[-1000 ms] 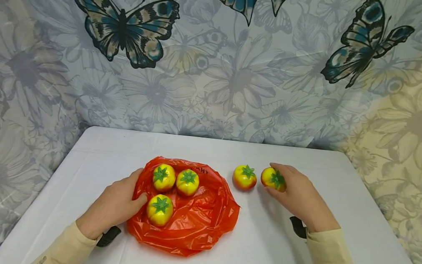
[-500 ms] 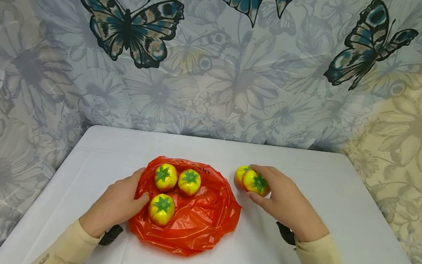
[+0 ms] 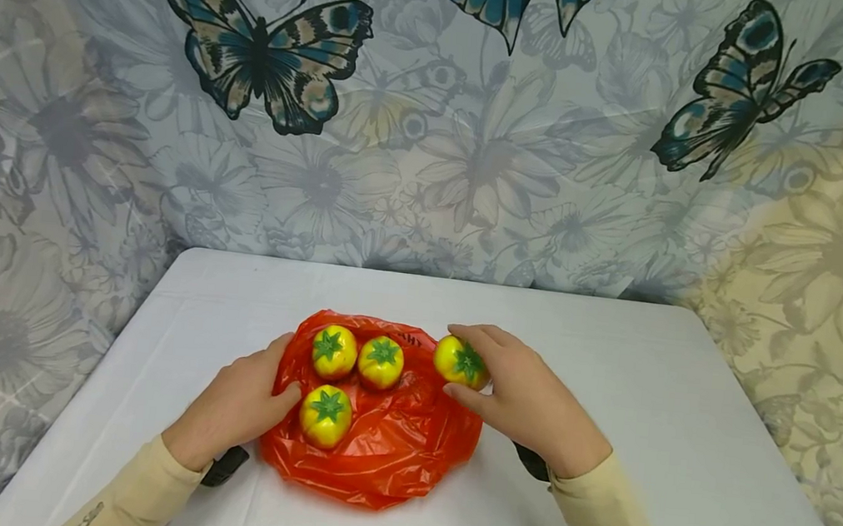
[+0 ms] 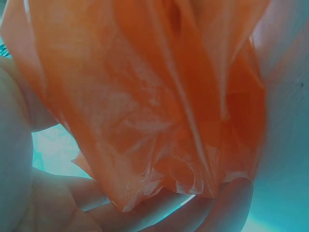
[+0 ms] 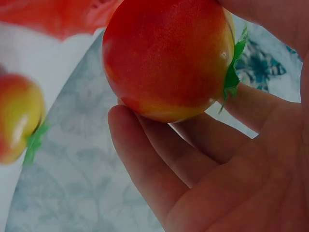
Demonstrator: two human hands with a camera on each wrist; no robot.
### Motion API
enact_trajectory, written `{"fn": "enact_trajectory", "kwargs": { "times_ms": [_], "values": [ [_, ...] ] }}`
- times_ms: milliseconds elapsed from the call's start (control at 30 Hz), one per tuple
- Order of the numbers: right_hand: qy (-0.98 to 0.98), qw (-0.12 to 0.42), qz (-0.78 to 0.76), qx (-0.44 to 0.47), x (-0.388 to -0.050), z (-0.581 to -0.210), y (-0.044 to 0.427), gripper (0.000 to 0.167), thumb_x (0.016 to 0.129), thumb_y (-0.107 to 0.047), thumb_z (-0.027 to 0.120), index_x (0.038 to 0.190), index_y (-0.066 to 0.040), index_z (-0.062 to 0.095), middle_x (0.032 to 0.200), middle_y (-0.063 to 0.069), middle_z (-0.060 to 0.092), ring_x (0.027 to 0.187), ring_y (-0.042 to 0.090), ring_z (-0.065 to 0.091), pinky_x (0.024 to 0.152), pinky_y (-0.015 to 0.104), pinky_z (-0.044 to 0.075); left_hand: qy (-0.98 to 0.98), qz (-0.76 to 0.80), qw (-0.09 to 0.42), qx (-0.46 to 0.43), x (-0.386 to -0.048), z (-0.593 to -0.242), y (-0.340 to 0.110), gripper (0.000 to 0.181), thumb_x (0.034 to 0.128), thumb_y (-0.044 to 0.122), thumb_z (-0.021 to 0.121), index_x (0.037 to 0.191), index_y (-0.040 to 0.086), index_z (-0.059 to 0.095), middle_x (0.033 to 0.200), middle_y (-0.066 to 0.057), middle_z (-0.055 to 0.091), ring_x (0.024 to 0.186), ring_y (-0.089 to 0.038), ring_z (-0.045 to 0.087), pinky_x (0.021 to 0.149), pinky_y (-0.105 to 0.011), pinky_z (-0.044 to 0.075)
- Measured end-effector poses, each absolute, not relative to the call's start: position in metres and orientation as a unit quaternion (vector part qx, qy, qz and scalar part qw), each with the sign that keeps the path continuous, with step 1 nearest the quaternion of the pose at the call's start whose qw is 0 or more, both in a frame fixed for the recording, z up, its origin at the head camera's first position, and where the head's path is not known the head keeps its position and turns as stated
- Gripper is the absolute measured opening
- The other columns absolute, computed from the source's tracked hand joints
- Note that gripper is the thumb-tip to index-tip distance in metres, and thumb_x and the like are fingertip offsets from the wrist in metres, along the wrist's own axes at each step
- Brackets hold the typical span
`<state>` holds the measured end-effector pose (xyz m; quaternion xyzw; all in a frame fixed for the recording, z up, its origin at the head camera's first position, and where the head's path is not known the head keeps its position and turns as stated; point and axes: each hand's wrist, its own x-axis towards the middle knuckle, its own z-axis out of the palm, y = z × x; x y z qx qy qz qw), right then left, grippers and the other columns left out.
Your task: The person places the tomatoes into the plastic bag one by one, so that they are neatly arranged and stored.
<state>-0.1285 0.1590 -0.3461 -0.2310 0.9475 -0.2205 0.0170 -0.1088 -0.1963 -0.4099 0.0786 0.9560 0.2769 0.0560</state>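
While gripping the left rim of a red plastic bag in the left hand, holding a yellow-and-red fruit with a green calyx in the right hand. At left, clamped on the crumpled plastic, with thumb over the inner side of the rim and fingers behind the outer wall; seen again in the left wrist view, with the sheet caught between thumb and curved fingers. At right, spread only to the breadth of the held piece: pinched between thumb and fingertips, with the palm standing apart from its skin. Tilted there, with calyx turned toward the palm, and placed over the right rear rim in the head view; impossible to tell whether touching the plastic. Within the rim, calyx upward: a rear left fruit just beside a rear right fruit, and a front fruit near the left thumb. At the left edge of the right wrist view, outside the bag and apart from the fingertips: a blurred further fruit. Beneath: a white table. Beyond: a wall covering patterned with butterflies and flowers.
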Motion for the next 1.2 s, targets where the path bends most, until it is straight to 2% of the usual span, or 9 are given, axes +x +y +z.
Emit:
{"fn": "enact_trajectory", "kwargs": {
  "times_ms": [200,400,533,800,1000,1200],
  "values": [
    [0.942,0.032,-0.217,-0.252,-0.125,-0.347,0.135,0.069,0.093,-0.035,0.086,0.154,-0.017,0.059,0.143,0.0,0.067,0.123,0.019,0.067,0.103,0.042,0.062,0.956,0.277,0.057,0.078,-0.109,-0.411,-0.196,0.07,0.1003,0.024,0.066,0.163,0.004,0.04,0.139,-0.018,0.072,0.102,-0.026,0.075,0.086,-0.051,0.067],
    [0.94,0.065,-0.203,-0.267,-0.121,-0.354,0.112,0.069,0.093,-0.037,0.086,0.154,-0.019,0.059,0.149,0.005,0.065,0.137,0.027,0.063,0.111,0.047,0.058,0.956,0.277,0.054,0.079,-0.11,-0.411,-0.196,0.069,0.1002,0.024,0.067,0.162,0.005,0.041,0.137,-0.017,0.073,0.1,-0.025,0.074,0.084,-0.05,0.067],
    [0.936,0.087,-0.2,-0.278,-0.117,-0.358,0.101,0.069,0.093,-0.038,0.085,0.154,-0.02,0.06,0.152,0.004,0.063,0.141,0.026,0.06,0.113,0.047,0.057,0.956,0.277,0.058,0.076,-0.11,-0.411,-0.195,0.07,0.1001,0.024,0.067,0.162,0.004,0.04,0.137,-0.017,0.073,0.099,-0.024,0.074,0.083,-0.049,0.068],
    [0.925,0.125,-0.186,-0.308,-0.113,-0.371,0.09,0.068,0.094,-0.039,0.084,0.154,-0.02,0.059,0.149,0.002,0.065,0.138,0.022,0.062,0.112,0.044,0.058,0.955,0.28,0.055,0.078,-0.109,-0.411,-0.196,0.069,0.1002,0.023,0.066,0.162,0.006,0.041,0.137,-0.017,0.073,0.1,-0.024,0.074,0.082,-0.048,0.068],
    [0.924,0.146,-0.168,-0.312,-0.111,-0.378,0.084,0.068,0.094,-0.042,0.083,0.155,-0.022,0.058,0.147,0.0,0.066,0.135,0.019,0.062,0.111,0.042,0.059,0.953,0.285,0.057,0.081,-0.109,-0.411,-0.197,0.067,0.1016,0.023,0.063,0.163,0.007,0.04,0.14,-0.016,0.071,0.105,-0.025,0.075,0.086,-0.05,0.067],
    [0.923,0.15,-0.165,-0.313,-0.112,-0.382,0.081,0.066,0.094,-0.042,0.083,0.153,-0.023,0.06,0.145,-0.001,0.067,0.132,0.017,0.063,0.11,0.04,0.059,0.953,0.286,0.057,0.082,-0.109,-0.411,-0.197,0.068,0.1016,0.023,0.063,0.163,0.007,0.04,0.14,-0.016,0.071,0.105,-0.026,0.075,0.085,-0.05,0.067]
  ]
}}
